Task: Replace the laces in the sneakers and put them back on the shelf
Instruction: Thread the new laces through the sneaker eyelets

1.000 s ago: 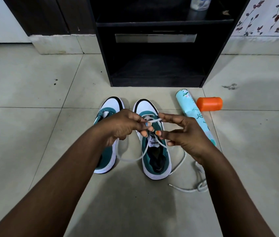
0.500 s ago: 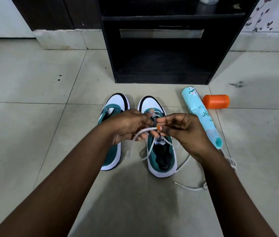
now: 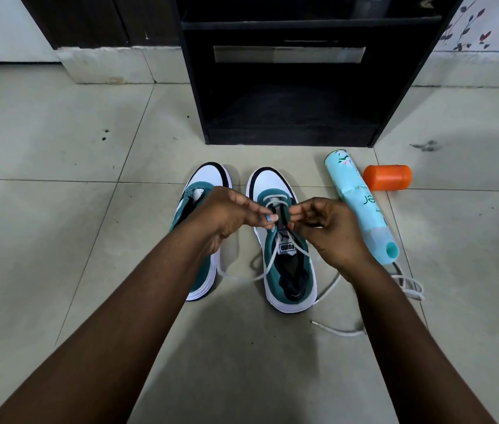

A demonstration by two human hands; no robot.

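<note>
Only the lowest eyelets of the right-hand sneaker are threaded; its white lace is pinched by the left hand and right hand. The other sneaker and shelf remain.

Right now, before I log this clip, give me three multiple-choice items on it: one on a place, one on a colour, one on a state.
1. Where does the spray can lie?
A. on the shelf
B. on the floor, right of the sneakers
C. inside a sneaker

2. What colour is the loose cap beside the can?
A. orange
B. black
C. white

3. How is the right sneaker?
A. fully laced and tied
B. without any lace
C. laced only at the lowest eyelets, with the lace ends loose

Answers: 1 B, it lies on the tiles beside the pair. 2 A, it is plainly orange. 3 C, the left hand and right hand work the white lace near the toe; its ends trail on the floor.
</note>
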